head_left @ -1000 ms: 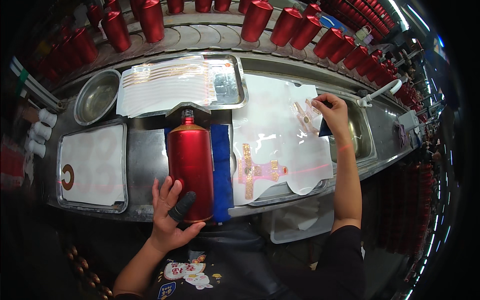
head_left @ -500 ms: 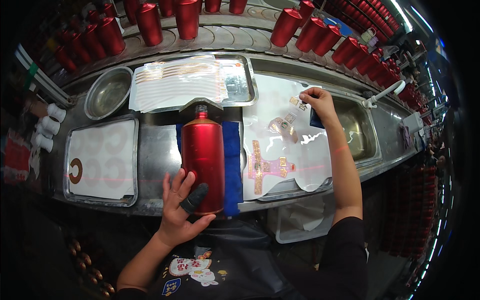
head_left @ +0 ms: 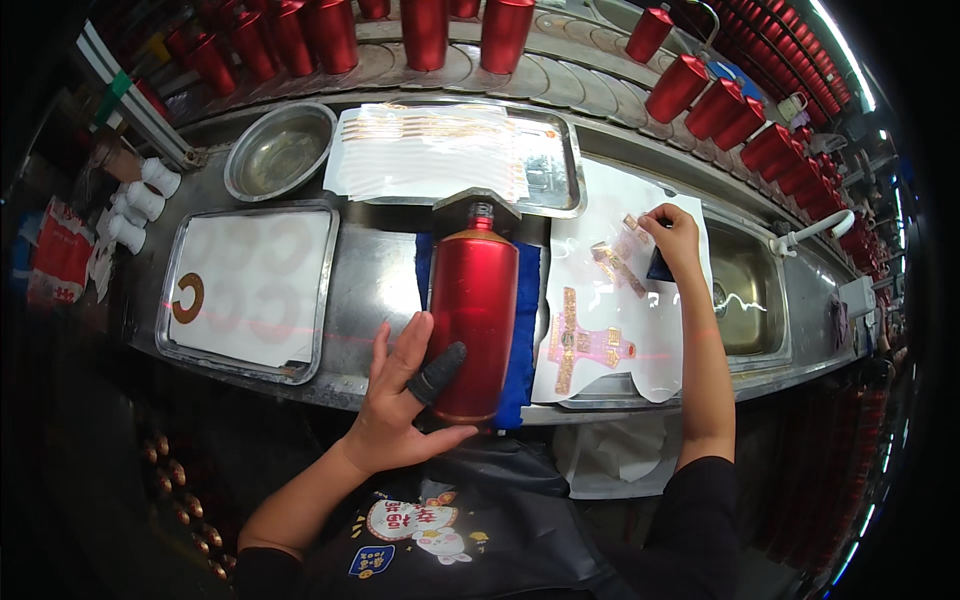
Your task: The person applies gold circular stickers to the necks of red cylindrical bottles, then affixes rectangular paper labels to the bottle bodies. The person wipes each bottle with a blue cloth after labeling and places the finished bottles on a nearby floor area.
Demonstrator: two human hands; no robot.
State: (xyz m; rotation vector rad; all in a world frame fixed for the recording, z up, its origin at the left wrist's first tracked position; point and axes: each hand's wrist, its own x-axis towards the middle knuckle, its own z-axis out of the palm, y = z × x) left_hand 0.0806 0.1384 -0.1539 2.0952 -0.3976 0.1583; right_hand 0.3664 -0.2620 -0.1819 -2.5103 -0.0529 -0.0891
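A red bottle (head_left: 476, 300) with a dark threaded neck lies on its back over a blue cloth (head_left: 525, 340), its neck in a grey notched rest (head_left: 505, 207). My left hand (head_left: 405, 400) lies against its lower left side, fingers spread, the thumb along the base; one finger wears a black finger cot (head_left: 437, 372). On a wet white sheet (head_left: 590, 275) to the right are gold decals, among them a cross-shaped pink-and-gold decal (head_left: 570, 340). My right hand (head_left: 672, 235) pinches the edge of a small gold decal (head_left: 631, 223) at the sheet's upper part, its fingertips partly hiding it.
A tray (head_left: 325, 330) at left holds white paper with one gold C-shaped decal (head_left: 187, 298). Behind stand a metal bowl (head_left: 280, 155) and a tray (head_left: 572, 165) with striped decal sheets (head_left: 425, 155). A sink (head_left: 745, 290) with a white tap (head_left: 812, 232) is at right; red bottles (head_left: 508, 35) line the far conveyor.
The whole view has shifted, so most things appear farther right. My right hand has come slightly nearer over the sheet, with the small decal's edge at its fingertips. My left hand stays against the bottle.
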